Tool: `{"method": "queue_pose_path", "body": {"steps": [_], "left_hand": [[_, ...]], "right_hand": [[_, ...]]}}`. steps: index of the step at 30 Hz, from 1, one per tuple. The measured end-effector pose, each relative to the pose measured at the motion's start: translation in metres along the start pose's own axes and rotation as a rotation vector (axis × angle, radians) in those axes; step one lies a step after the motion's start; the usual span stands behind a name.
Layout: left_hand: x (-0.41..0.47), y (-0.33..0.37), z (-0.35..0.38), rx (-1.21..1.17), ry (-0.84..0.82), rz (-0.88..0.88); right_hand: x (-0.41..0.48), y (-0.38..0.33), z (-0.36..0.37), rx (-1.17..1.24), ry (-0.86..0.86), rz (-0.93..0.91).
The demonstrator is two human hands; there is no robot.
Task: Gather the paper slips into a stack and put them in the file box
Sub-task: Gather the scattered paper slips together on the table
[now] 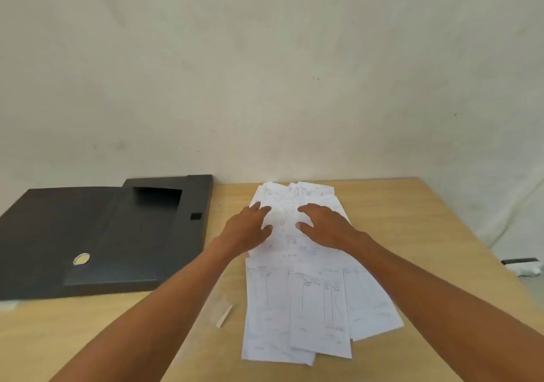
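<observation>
Several white printed paper slips [312, 308] lie overlapping in a loose spread on the wooden table [412, 234], from the far edge to near me. My left hand [250, 228] rests flat on the far left of the spread, fingers apart. Resting on the far right of the spread, my right hand [323, 225] also has its fingers apart. Neither hand grips a slip. The dark grey file box [117, 234] lies open and flat to the left of the slips, with a round metal ring on its flap.
A small strip of paper [225, 315] lies alone on the table just left of the slips. A white and black object [524, 266] sits beyond the table's right edge. A pale wall stands right behind the table.
</observation>
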State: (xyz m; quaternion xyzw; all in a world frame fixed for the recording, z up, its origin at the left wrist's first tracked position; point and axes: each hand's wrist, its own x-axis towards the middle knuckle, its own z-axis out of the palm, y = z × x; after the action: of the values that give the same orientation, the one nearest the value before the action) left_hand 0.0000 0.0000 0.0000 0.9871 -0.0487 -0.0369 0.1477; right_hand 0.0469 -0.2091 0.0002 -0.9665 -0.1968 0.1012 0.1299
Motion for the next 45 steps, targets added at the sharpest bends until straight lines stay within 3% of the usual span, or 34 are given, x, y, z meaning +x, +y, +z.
{"method": "queue_pose_path", "body": {"steps": [12, 20, 25, 32, 37, 42, 45], "left_hand": [[-0.065, -0.002, 0.052, 0.049, 0.096, 0.002], [-0.084, 0.012, 0.069, 0.12, 0.291, -0.275], [-0.082, 0.026, 0.082, 0.014, 0.271, -0.224], [-0.076, 0.023, 0.072, -0.352, 0.22, -0.233], [-0.077, 0.015, 0.073, -0.301, 0.262, -0.247], [-0.078, 0.018, 0.081, -0.396, 0.269, -0.119], [-0.071, 0.018, 0.079, -0.382, 0.321, -0.163]], "right_hand": [[-0.069, 0.001, 0.063, -0.017, 0.209, 0.074], [-0.097, 0.017, 0.074, -0.021, 0.203, 0.275], [-0.096, 0.005, 0.094, -0.072, 0.191, 0.309], [-0.092, -0.016, 0.097, -0.076, 0.258, 0.289], [-0.093, -0.007, 0.089, -0.113, 0.347, 0.397], [-0.099, -0.018, 0.097, -0.178, 0.358, 0.293], [-0.093, -0.018, 0.088, -0.153, 0.429, 0.296]]}}
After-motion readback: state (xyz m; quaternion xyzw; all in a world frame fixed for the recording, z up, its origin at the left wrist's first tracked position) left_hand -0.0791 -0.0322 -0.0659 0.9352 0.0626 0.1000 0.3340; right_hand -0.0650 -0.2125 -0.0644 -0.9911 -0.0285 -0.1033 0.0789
